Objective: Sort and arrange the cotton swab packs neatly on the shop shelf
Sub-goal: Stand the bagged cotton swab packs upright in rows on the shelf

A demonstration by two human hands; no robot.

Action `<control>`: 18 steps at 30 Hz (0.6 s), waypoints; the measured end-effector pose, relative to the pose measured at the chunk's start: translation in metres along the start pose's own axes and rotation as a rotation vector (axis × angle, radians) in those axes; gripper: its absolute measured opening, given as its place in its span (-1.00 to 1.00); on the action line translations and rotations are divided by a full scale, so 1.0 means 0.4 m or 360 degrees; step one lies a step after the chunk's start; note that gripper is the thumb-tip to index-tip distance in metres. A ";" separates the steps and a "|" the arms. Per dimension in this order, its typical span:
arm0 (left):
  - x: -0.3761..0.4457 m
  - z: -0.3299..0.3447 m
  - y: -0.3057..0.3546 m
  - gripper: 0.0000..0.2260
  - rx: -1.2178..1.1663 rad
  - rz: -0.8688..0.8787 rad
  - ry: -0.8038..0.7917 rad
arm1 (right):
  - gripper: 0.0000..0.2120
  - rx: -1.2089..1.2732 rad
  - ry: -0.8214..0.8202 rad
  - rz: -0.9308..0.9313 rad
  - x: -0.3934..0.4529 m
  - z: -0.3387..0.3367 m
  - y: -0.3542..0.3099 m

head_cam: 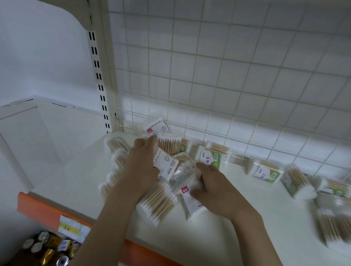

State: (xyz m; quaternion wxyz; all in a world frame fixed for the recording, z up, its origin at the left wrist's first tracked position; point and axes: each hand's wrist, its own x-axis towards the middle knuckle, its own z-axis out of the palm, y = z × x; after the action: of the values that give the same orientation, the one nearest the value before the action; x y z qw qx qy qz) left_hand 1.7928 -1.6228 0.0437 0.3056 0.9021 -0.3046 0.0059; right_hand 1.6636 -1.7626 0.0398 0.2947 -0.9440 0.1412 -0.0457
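Note:
A jumbled heap of cotton swab packs [158, 202] lies on the white shelf [235, 230], left of centre. My left hand [140, 166] reaches into the heap and holds a white-labelled pack [167, 164] against its fingers. My right hand [214, 189] grips a clear bag pack with a pink tag [187, 193] at the heap's right side. More packs, some with green labels [213, 156], stand along the back, and loose ones [299, 185] are scattered to the right.
A wire grid panel [241, 74] backs the shelf. A slotted upright [98, 77] stands at the left. An orange price rail [54, 209] with a yellow tag runs along the front edge. Cans and small boxes [53, 252] sit on a lower level.

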 end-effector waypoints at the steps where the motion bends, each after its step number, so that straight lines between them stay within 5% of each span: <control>1: -0.002 -0.001 0.003 -0.34 -0.0032 0.0002 0.0028 | -0.55 0.0049 0.0066 -0.0006 -0.011 -0.002 0.001; 8: -0.043 0.000 0.052 -0.44 -0.0041 0.0221 0.0269 | -0.74 0.0205 0.0498 0.0019 -0.108 -0.027 0.010; 15: -0.129 0.023 0.134 -0.45 -0.0349 0.0580 0.0142 | -0.47 0.0100 0.0621 0.0153 -0.230 -0.045 0.021; 18: -0.164 0.039 0.172 -0.45 -0.0426 0.0664 0.0089 | -0.55 0.0012 0.0723 0.0217 -0.287 -0.060 0.026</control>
State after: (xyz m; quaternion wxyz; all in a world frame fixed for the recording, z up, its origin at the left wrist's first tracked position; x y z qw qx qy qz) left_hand 1.6985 -1.6388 0.0557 0.4229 0.7707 -0.4736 0.0533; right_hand 1.5472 -1.7500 0.0530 0.2612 -0.8967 0.2671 -0.2374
